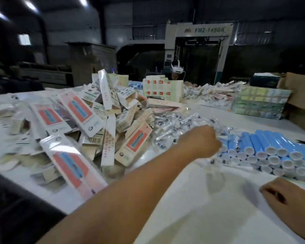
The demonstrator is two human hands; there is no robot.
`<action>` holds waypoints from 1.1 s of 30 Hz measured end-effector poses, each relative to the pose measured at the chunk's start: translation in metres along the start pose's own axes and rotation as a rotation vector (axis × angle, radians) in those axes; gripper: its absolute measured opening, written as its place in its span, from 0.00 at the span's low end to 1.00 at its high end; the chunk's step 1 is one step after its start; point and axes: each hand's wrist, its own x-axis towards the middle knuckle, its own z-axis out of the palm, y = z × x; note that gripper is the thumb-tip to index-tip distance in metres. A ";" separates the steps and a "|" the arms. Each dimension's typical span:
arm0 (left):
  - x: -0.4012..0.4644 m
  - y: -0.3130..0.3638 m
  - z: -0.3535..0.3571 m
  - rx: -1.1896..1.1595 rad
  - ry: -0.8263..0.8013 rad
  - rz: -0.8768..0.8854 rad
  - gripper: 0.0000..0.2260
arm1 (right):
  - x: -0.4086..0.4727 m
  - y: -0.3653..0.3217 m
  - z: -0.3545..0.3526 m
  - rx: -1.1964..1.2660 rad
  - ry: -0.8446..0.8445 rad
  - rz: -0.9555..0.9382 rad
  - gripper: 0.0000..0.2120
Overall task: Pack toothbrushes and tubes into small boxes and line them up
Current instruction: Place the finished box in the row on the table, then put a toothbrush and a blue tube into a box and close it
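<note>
Hands first: our left hand (200,140) reaches forward across the white table (183,199), knuckles up and fingers curled down into the heap of clear-wrapped toothbrushes (176,127). It seems to be pinching one or more wrapped pieces at its fingertips, but the blur keeps us from telling exactly what it holds. Our right hand (282,194) rests on the table nearer to us, fingers loosely curled, holding nothing.

Just right of the left hand — touching the edge of the toothbrush heap — lie the blue tubes (271,148), stacked in rows with their white caps facing us. Left of our left forearm sprawls a loose pile of small boxes (88,120), cream with red-and-blue panels, some upright, most tilted or flat, several with open flaps.

Beyond the left hand, at the far side of the table, stand lined-up boxes (161,89) in a neat block. Behind them is another person (176,71) wearing a white headset. Farther right sits a green-wrapped bundle (259,103) beside brown cartons (301,95).
</note>
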 end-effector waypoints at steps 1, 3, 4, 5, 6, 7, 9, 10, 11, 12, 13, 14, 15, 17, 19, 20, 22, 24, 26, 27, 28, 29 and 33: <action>0.003 -0.016 -0.018 0.110 0.041 -0.041 0.08 | 0.001 0.001 0.000 0.026 -0.016 0.000 0.17; 0.002 -0.055 -0.047 0.381 0.098 -0.151 0.05 | 0.002 -0.003 -0.003 0.056 -0.060 -0.004 0.17; -0.001 -0.075 -0.055 0.521 0.079 -0.227 0.06 | 0.002 -0.005 -0.003 0.065 -0.062 -0.011 0.17; -0.007 -0.093 -0.060 0.653 0.021 -0.314 0.08 | 0.003 -0.006 -0.002 0.068 -0.053 -0.021 0.16; -0.012 -0.109 -0.062 0.782 -0.047 -0.392 0.12 | 0.003 -0.008 -0.002 0.067 -0.036 -0.031 0.15; -0.016 -0.121 -0.060 0.905 -0.101 -0.440 0.17 | 0.004 -0.008 -0.001 0.056 -0.003 -0.037 0.16; -0.019 -0.137 -0.046 1.056 -0.133 -0.449 0.27 | 0.006 -0.006 0.002 0.038 0.038 -0.015 0.18; -0.020 -0.141 -0.036 1.089 -0.112 -0.434 0.29 | 0.007 -0.005 0.002 0.032 0.029 0.005 0.17; -0.020 -0.143 -0.028 1.112 -0.093 -0.419 0.29 | 0.008 -0.006 0.003 0.027 0.012 0.020 0.16; -0.021 -0.145 -0.021 1.121 -0.075 -0.401 0.30 | 0.008 -0.007 0.003 0.028 -0.002 0.031 0.15; -0.021 -0.146 -0.016 1.119 -0.063 -0.386 0.30 | 0.008 -0.009 0.002 0.028 -0.008 0.040 0.15; -0.021 -0.147 -0.015 1.112 -0.067 -0.385 0.30 | 0.007 -0.011 0.001 0.023 -0.008 0.039 0.14; -0.021 -0.147 -0.017 1.073 -0.075 -0.399 0.29 | 0.006 -0.015 0.000 0.023 -0.004 0.032 0.14; -0.019 -0.143 -0.033 0.821 -0.064 -0.472 0.20 | 0.003 -0.024 -0.004 0.045 -0.005 0.039 0.13; -0.015 -0.132 -0.059 0.370 -0.054 -0.549 0.14 | 0.002 -0.031 -0.009 0.037 -0.028 0.021 0.12; -0.012 -0.125 -0.071 0.114 -0.038 -0.575 0.13 | 0.001 -0.032 -0.011 0.021 -0.042 0.002 0.11; -0.008 -0.105 -0.085 -0.445 0.017 -0.581 0.12 | -0.001 -0.034 -0.015 -0.004 -0.072 -0.025 0.09; -0.011 -0.077 -0.080 -0.909 0.009 -0.547 0.10 | -0.002 -0.035 -0.016 0.010 -0.075 -0.044 0.08; -0.013 -0.048 -0.054 -1.221 -0.065 -0.547 0.11 | -0.003 -0.035 -0.017 0.083 -0.033 -0.035 0.06; -0.014 -0.034 -0.035 -1.336 -0.109 -0.562 0.11 | -0.004 -0.034 -0.017 0.162 0.020 -0.025 0.07; -0.016 -0.020 -0.016 -1.432 -0.146 -0.584 0.11 | -0.006 -0.033 -0.019 0.256 0.080 -0.026 0.10; -0.018 -0.005 0.003 -1.515 -0.170 -0.613 0.11 | -0.008 -0.033 -0.022 0.353 0.137 -0.047 0.15; -0.021 0.037 0.062 -1.682 -0.172 -0.662 0.15 | -0.020 -0.037 -0.034 0.633 0.215 -0.180 0.26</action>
